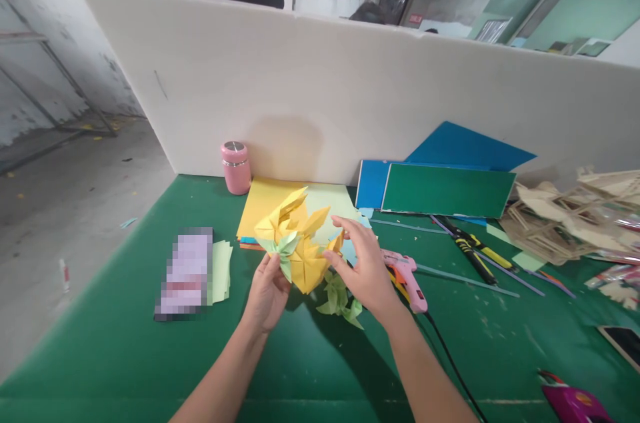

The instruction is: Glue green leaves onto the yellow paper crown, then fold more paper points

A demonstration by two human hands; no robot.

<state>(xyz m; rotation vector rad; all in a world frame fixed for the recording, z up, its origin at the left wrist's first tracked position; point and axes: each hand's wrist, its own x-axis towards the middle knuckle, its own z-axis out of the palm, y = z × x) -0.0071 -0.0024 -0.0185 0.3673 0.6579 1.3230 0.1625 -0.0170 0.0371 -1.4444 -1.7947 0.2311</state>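
The yellow paper flower (300,246) sits in the air just above the green table (125,343), between your two hands, near the table's middle and in front of the stack of coloured paper (270,199). Your left hand (267,293) pinches it from below at the pale green folded piece (285,251); your right hand (367,269) is spread wide, fingertips touching its right-hand petals. To your left the table edge runs close, with bare floor beyond; the white board (325,89) walls off the far side. To the right, the pink glue gun (407,276) lies just beside your right wrist, its cable trailing toward you. A second green paper leaf (340,299) lies on the table under the flower. The flower shows several pointed, sharply creased petals fanning upward, all yellow.
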